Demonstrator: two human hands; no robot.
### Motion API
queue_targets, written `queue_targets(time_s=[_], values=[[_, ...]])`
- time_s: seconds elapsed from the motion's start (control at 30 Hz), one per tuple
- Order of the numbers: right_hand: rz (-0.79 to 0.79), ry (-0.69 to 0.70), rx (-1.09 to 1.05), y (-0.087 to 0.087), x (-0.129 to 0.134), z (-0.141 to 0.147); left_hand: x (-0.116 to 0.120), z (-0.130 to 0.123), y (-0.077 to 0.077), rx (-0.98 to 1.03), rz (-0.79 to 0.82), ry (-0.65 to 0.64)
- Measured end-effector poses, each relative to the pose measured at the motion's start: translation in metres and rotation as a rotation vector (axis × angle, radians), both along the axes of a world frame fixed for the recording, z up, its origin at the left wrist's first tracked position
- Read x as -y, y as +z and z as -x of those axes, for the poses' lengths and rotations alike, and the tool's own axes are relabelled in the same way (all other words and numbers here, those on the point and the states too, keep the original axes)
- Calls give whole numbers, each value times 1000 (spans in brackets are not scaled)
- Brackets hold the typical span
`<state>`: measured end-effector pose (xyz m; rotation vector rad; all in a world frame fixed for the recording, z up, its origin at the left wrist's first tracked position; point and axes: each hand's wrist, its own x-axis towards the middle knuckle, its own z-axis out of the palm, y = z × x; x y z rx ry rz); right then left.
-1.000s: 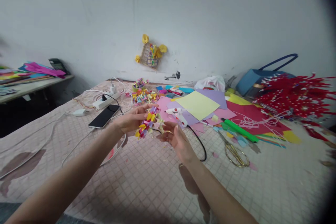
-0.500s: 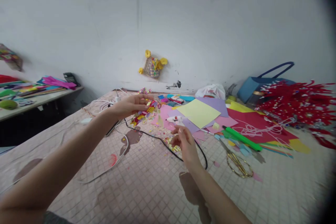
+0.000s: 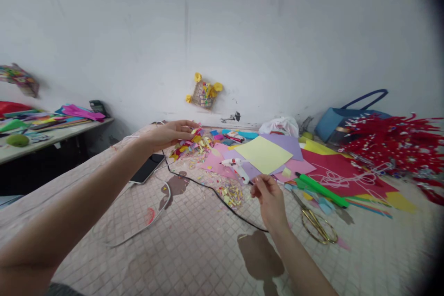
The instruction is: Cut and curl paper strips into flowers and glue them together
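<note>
My left hand reaches over a heap of colourful paper scraps, its fingers stretched out and the thumb a little apart. Whether the fingertips touch the scraps I cannot tell. My right hand has its fingers curled together just beside the handle end of a white glue gun. Anything between those fingers is hidden. The glue gun lies on pink and purple paper. Its black cord runs across the table and passes behind my right wrist. Small cut paper bits lie left of that hand.
A pale yellow sheet tops other coloured papers. Gold-handled scissors, a green roll and white string lie to the right, before red tinsel-like stems and a blue bag. A phone and white cable lie left.
My right hand has moved right and down, and its fingers have drawn together, leaving the glue gun's handle uncovered. My left hand has shifted slightly, and the phone shows more fully.
</note>
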<state>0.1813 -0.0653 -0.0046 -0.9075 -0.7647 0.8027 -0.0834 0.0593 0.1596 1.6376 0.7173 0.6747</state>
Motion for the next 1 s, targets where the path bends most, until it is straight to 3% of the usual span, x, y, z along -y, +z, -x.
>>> queue_targets(time_s=[0.27,0.4,0.53,0.63,0.8,0.9,1.0], values=[[-63,-224,-76,-1,4,-42,-28,20,2,29,-1,78],[-73,-232,-92,-1,4,-44,-34,28,7,8,6,113],[-54,-174,-64,-1,7,-28,-31,29,13,-6,10,155],[-27,-100,70,7,10,-8,-24,24,14,10,41,138],[-44,51,297,42,4,33,-9,11,7,75,157,74],[-141,64,389,65,-7,55,1,3,2,113,211,28],[-210,45,447,77,-17,68,12,-5,0,134,242,-14]])
